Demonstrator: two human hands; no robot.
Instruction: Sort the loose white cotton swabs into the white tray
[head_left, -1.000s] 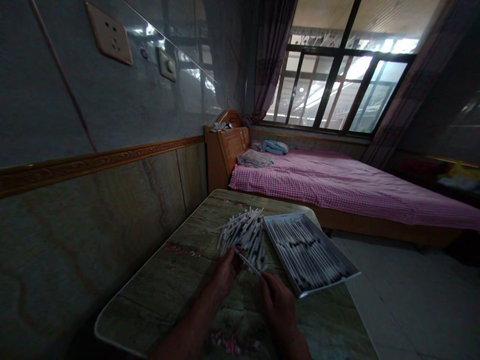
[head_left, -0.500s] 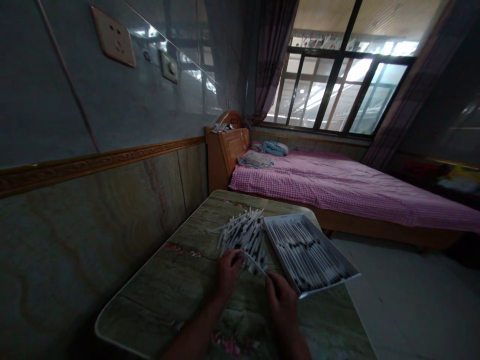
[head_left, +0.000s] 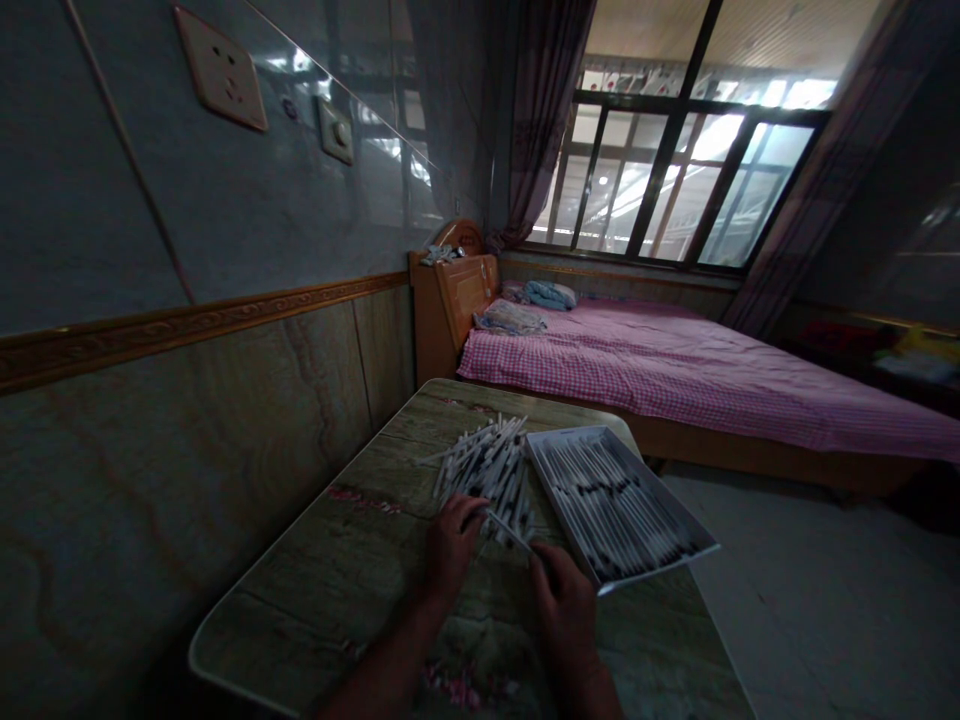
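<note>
A slim white pen-like stick [head_left: 508, 528] stretches between my two hands above the table. The fingertips of my left hand [head_left: 451, 548] pinch its far left end, and my right hand [head_left: 562, 595] is closed on its near right end. Just beyond my left hand lies a loose heap of similar white sticks [head_left: 480, 458] with some dark parts, pointing different ways. To the right of the heap, a shallow white box [head_left: 651, 573] holds many such sticks, laid side by side in two rows with dark ends showing. Dim light hides the stick's finer detail.
The green marble-patterned table [head_left: 292, 610] has rounded corners and pink floral prints. A tiled wall [head_left: 225, 420] runs along its left. Behind it stands a bed [head_left: 637, 370] with a pink checked cover and wooden headboard [head_left: 454, 300], below a window [head_left: 645, 180].
Both hands keep hold of the stick in almost the same place, with my left hand shifted very slightly left and up. The heap and box look unchanged.
</note>
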